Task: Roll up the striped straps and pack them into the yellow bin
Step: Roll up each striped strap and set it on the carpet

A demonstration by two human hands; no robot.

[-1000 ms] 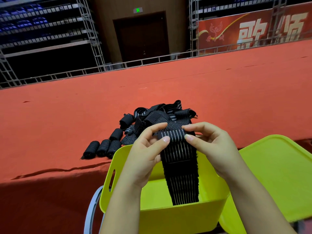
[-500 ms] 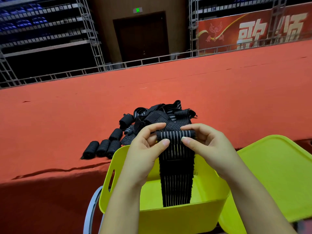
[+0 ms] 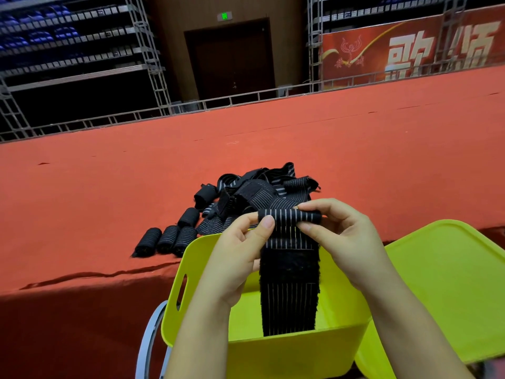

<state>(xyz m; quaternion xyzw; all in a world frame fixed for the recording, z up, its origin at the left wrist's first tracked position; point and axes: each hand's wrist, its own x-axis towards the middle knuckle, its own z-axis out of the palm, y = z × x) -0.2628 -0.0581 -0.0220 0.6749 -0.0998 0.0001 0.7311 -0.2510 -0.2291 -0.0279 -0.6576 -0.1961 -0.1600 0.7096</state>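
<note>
A black strap with thin pale stripes [image 3: 289,283] hangs down into the yellow bin [image 3: 287,351], its top end wound into a small roll. My left hand [image 3: 240,253] pinches the roll's left end between thumb and fingers. My right hand [image 3: 344,242] pinches its right end. Behind the hands a tangled pile of unrolled straps [image 3: 262,192] lies on the red table [image 3: 109,187]. Several finished rolls [image 3: 166,239] lie to the pile's left.
A second yellow bin or lid [image 3: 448,283] stands tilted at the right. A grey ring-shaped rim [image 3: 147,340] shows below the bin's left side. The table's front edge runs just behind the bin. Metal racks and a red banner stand far behind.
The roll at the strap's top has grown thicker and the hanging end has risen a little inside the bin. Both hands stay at the roll's ends.
</note>
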